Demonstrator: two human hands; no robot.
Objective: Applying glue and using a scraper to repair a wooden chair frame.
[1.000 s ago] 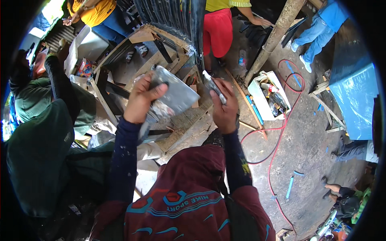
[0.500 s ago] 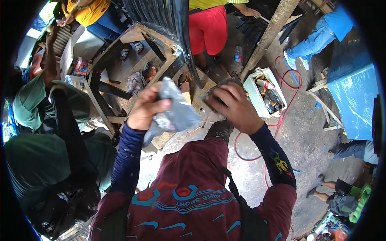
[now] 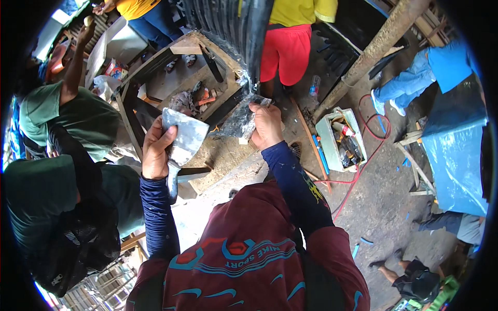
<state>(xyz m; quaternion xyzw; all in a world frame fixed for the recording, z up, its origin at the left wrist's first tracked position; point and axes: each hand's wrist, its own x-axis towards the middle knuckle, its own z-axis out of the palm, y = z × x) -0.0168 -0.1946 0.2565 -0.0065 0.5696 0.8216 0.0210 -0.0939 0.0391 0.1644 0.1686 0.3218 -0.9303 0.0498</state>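
Observation:
My left hand (image 3: 155, 155) grips a putty knife (image 3: 185, 137) with a wide, grey-smeared blade pointing up and its handle running down along my wrist. My right hand (image 3: 267, 127) pinches a thin dark piece (image 3: 236, 119) smeared with whitish paste; its exact kind is unclear. This piece is close to the corner of a wooden frame (image 3: 181, 49) joined to black slats (image 3: 225, 36), with pale paste at the joint. Whether it touches the frame cannot be made out. Inside the frame lie a crumpled rag (image 3: 181, 102) and reddish scraps (image 3: 206, 97).
A pale box of tools (image 3: 332, 158) stands at the right beside a red hose (image 3: 358, 176). A slanted pole (image 3: 373, 52) rises behind it. One person in red shorts (image 3: 290, 54) stands close beyond the slats; others are at the left and right.
My right hand has moved left and up toward the frame's corner with the dark piece. My left hand has shifted left and slightly down, turning the putty knife's blade into plain view.

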